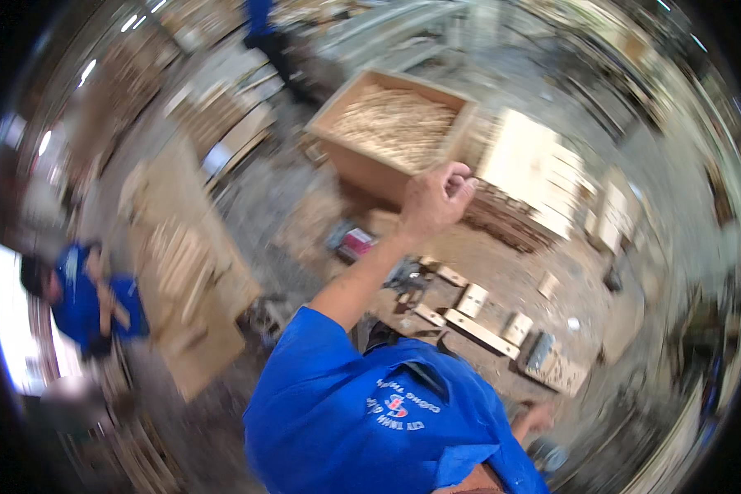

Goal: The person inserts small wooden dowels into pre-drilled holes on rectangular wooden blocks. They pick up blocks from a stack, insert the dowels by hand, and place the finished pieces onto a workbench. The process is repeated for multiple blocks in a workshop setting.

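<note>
My left hand (438, 198) is raised over the near right corner of a wooden box (362, 171). Its fingers are curled in; whether a small piece sits between them is hidden. Heaped inside the box are many small pale wooden pieces (395, 123). Low at the right, close to my body, is my right hand (537, 418), blurred, with its fingers unclear. Nearest to it on the work surface lies a wooden plate (561, 375) with a grey block (540, 351) on it. A drilled wooden strip (482, 333) and small drilled blocks (472, 300) lie in front of me.
Right of the box stands a stack of pale boards (523, 160), with a smaller wood pile (609, 218) beyond. A dark red object (356, 244) sits beside my left forearm. At far left, a person in blue (90, 296) stands by a table (198, 354) with wooden strips.
</note>
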Action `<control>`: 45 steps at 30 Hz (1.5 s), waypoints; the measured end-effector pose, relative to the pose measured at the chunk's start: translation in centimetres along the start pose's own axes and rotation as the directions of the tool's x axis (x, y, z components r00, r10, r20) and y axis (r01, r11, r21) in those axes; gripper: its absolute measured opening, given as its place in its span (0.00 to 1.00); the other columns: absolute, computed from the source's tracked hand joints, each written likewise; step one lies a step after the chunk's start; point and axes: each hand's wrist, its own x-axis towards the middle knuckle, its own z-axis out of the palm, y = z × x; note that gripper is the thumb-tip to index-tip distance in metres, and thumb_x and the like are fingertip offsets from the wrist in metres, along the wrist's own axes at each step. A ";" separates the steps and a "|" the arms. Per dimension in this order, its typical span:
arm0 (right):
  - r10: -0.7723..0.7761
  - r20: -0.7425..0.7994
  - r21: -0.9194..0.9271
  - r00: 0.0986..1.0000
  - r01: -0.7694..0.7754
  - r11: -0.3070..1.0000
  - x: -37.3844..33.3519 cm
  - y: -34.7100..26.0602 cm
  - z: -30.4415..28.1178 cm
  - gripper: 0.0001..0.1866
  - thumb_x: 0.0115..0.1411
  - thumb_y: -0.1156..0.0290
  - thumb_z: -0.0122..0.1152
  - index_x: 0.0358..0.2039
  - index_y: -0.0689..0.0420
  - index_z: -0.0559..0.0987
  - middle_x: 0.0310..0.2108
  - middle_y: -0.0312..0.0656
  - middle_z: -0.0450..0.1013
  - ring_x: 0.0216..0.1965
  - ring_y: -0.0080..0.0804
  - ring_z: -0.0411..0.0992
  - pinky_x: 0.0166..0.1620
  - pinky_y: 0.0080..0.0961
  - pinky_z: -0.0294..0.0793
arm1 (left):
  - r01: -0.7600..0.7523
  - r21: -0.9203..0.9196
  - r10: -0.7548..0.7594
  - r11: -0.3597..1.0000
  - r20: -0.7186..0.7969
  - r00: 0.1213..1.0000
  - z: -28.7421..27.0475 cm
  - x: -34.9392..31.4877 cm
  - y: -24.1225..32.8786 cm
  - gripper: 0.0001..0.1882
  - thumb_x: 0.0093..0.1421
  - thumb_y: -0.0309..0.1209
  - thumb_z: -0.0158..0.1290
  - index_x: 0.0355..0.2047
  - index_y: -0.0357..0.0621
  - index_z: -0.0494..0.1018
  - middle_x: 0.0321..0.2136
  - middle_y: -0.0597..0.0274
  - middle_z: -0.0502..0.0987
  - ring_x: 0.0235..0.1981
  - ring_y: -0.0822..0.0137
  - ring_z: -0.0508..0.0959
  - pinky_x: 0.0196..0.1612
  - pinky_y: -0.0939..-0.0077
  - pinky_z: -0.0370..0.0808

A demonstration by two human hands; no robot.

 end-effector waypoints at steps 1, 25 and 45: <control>-0.087 -0.129 -0.057 0.988 0.080 0.995 1.9 -1.0 -0.4 0.41 0.60 0.45 0.72 0.58 0.72 0.79 0.47 0.68 0.82 0.45 0.57 0.83 0.48 0.57 0.81 | 0.052 -0.001 -0.052 0.999 -0.068 0.996 -2.8 -1.6 -1.2 0.14 0.67 0.34 0.66 0.47 0.36 0.83 0.36 0.52 0.88 0.36 0.64 0.88 0.42 0.69 0.84; -0.828 0.543 0.687 0.140 0.493 0.534 -39.9 -17.8 1.0 0.20 0.80 0.57 0.59 0.57 0.61 0.82 0.45 0.41 0.81 0.42 0.25 0.80 0.43 0.23 0.79 | 0.705 0.703 -0.652 0.092 -0.493 0.576 -56.1 -36.7 -28.4 0.32 0.64 0.38 0.68 0.66 0.43 0.74 0.60 0.45 0.76 0.63 0.41 0.74 0.68 0.46 0.69; -0.790 0.613 0.707 0.017 0.435 0.558 -52.9 -16.2 0.8 0.16 0.80 0.62 0.60 0.57 0.59 0.83 0.42 0.37 0.82 0.40 0.21 0.78 0.41 0.20 0.78 | 0.482 0.856 -0.550 0.186 -0.316 0.773 -62.9 -36.2 -34.9 0.24 0.65 0.36 0.66 0.58 0.43 0.74 0.55 0.49 0.75 0.60 0.45 0.74 0.64 0.46 0.72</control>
